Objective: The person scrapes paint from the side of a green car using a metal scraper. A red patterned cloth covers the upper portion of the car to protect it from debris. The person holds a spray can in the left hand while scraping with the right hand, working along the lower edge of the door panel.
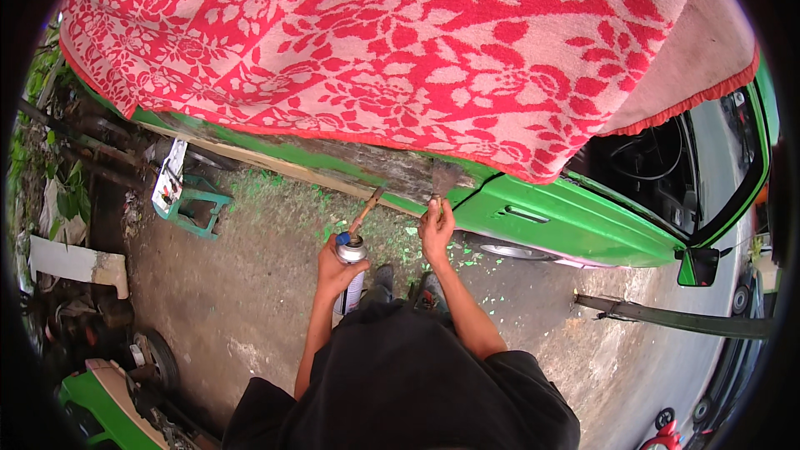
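The scraper sits at centre frame, blade flat against the stripped grey strip of the green car, gripped by the right hand, fingers clamped round its handle so the edge can bite under paint. At its nine o'clock the left hand is wrapped tight round a torch can, nozzle angled up toward the same strip, likely to soften the paint. Green flakes litter the ground below; a red blanket covers the car at twelve o'clock.

An outdoor car repair yard is showing here: a green car is standing on bare ground, paint flakes are lying about, and scrap parts are piling up alongside.
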Available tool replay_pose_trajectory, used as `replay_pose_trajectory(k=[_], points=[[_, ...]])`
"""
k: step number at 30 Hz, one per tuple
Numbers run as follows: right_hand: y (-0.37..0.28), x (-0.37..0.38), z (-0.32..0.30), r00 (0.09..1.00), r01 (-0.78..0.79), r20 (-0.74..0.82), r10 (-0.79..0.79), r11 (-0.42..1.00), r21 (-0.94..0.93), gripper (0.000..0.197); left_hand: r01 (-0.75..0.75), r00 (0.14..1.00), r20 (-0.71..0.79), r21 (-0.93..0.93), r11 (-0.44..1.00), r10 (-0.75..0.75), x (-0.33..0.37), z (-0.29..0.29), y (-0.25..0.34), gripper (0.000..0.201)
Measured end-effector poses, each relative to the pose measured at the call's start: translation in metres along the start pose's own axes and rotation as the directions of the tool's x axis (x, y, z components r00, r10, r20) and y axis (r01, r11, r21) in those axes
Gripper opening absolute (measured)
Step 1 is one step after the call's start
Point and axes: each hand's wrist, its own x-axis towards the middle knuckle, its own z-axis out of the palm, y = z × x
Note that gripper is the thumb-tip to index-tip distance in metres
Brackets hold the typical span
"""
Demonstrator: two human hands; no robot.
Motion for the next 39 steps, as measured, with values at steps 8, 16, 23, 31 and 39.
replay_pose_trajectory(k=[8, 16, 23, 31, 39], points=[[-0.006, 0.003, -0.016, 0.981, 0.190, 0.041, -0.191, 0.881, -0.434, 0.024, 0.037, 0.999, 0.039, -0.081, 0.996, -0.034, -0.011, 0.006, -0.008, 0.048], [-0.096, -0.011, -0.036, 0.950, 0.308, 0.230, -0.213, 0.506, -0.805, 0.022, -0.021, 0.999, 0.046, -0.092, 0.996, 0.025, -0.006, 0.016, 0.006, 0.048], [-0.155, 0.008, -0.025, 0.929, 0.354, 0.369, -0.024, 0.352, -0.867, 0.025, -0.036, 0.998, 0.042, -0.105, 0.994, 0.041, 0.001, 0.020, -0.002, 0.049], [-0.161, 0.013, -0.025, 0.897, 0.439, 0.411, -0.161, 0.427, -0.790, 0.019, -0.040, 0.999, 0.008, -0.024, 0.999, 0.040, -0.007, 0.026, -0.007, 0.051], [-0.160, 0.029, -0.029, 0.874, 0.473, 0.466, -0.137, 0.458, -0.753, 0.019, 0.002, 1.000, 0.013, -0.173, 0.985, 0.001, -0.013, 0.030, 0.003, 0.050]])
